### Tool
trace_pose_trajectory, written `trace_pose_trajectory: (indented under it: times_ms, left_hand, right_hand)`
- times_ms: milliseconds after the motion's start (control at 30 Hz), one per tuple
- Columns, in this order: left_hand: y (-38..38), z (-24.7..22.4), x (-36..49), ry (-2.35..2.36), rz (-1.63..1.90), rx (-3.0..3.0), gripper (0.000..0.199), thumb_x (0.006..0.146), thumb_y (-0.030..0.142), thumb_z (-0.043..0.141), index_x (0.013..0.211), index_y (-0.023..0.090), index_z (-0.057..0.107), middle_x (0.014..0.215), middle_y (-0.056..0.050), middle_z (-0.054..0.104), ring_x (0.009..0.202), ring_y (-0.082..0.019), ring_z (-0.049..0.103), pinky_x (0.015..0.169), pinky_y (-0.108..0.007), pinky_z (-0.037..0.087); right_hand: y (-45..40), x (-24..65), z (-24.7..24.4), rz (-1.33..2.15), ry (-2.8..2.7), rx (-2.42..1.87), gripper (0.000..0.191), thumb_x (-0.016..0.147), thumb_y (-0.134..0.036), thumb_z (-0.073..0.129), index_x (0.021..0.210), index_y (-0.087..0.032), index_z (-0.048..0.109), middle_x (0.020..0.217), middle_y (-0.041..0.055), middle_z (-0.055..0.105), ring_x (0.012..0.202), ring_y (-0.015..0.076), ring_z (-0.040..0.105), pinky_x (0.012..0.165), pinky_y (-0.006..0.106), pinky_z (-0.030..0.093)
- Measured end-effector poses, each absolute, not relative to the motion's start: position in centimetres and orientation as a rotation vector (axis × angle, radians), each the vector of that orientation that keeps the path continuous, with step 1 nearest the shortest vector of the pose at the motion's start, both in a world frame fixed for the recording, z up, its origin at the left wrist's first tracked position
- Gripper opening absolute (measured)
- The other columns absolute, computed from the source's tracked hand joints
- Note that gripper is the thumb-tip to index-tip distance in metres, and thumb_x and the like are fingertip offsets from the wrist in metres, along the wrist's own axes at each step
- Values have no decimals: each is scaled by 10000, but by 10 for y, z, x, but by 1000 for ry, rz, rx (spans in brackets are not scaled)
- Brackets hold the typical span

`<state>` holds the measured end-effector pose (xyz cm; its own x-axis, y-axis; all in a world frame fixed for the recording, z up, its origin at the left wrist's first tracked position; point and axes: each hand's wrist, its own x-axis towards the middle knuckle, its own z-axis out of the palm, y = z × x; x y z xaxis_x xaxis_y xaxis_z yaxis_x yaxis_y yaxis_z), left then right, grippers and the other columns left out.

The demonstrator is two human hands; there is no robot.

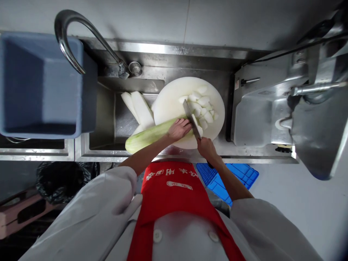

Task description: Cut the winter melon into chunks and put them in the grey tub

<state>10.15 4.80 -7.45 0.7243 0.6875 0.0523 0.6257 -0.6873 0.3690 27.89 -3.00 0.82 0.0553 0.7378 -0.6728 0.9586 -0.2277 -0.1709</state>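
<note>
My right hand (207,149) is closed round the handle of a kitchen knife (191,116), its blade slanting up and left over a round white cutting board (170,92). My left hand (179,129) presses on a long, pale green peeled gourd (152,135), fingertips close to the blade. One end of this gourd lies on the board; the other reaches out over the sink. Right of the blade lie several cut white-green chunks (204,103). More long pale pieces (141,108) rest in the sink, left of the board and partly under the gourd.
A steel sink (106,108) is at left, with a curved tap (81,21) and a blue-grey plastic bin (78,87) beside it. On the right stands a metal machine (252,119). Below the counter are a blue crate (239,174) and a black-bagged bin (59,181).
</note>
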Motion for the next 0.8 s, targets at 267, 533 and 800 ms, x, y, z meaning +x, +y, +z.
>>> trace_pose_trajectory:
  times_ms: [267,533,800]
  left_hand:
    - [47,-68,100,1030,279,2579,381,1094,361,359,1216,222,692,1130,-100,648,1080,-246,549,936,-410,410]
    - [48,-70,103,1044,256,2591,388,1096,367,350,1165,222,703,1156,-95,644,1074,-247,540,926,-408,394]
    - [49,-66,96,999,275,2547,383,1100,339,347,1143,216,707,1156,-95,650,1069,-226,541,930,-384,401]
  right_hand:
    - [-58,284,8,-978,1791,2148,331,1103,-354,394,1303,-137,543,1044,140,754,964,266,707,738,282,390]
    - [-89,292,19,-922,1725,2064,208,1121,-318,384,1111,-139,490,876,134,733,816,254,711,608,291,281]
    - [-64,283,-9,-878,1762,2100,224,1125,-350,384,1130,-145,473,911,135,738,823,243,711,630,286,301]
